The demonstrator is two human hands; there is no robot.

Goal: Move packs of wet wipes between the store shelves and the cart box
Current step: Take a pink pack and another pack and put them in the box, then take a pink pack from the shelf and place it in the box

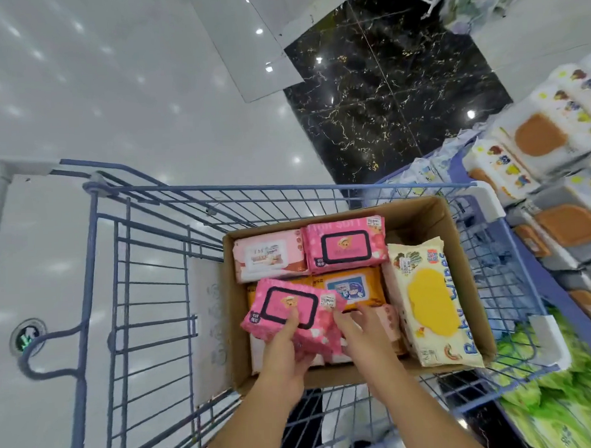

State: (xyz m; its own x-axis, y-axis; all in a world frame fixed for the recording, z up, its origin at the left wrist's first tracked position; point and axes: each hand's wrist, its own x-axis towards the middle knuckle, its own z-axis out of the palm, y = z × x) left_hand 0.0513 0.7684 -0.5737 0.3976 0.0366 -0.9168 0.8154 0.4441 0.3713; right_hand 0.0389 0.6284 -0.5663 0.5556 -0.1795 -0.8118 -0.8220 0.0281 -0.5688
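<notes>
Over the near end of the cardboard box (452,236), the left hand (287,354) is gripping a pink wipes pack (284,306), thumb on top, while the right hand (365,336), fingers straightened, is steadying its edge, seemingly keeping it level.

A single wide-angle view from the person's head looks steeply down and a little forward into the blue wire cart (217,188). Both forearms enter from the bottom edge. The left hand (283,351), the right hand (368,333) and the pink pack of wet wipes (284,306) lie nearest the lens, over the cardboard box (424,217). The store shelves (561,299) run down the right edge, bent by the lens. Tiled floor (108,79) fills the top.
</notes>
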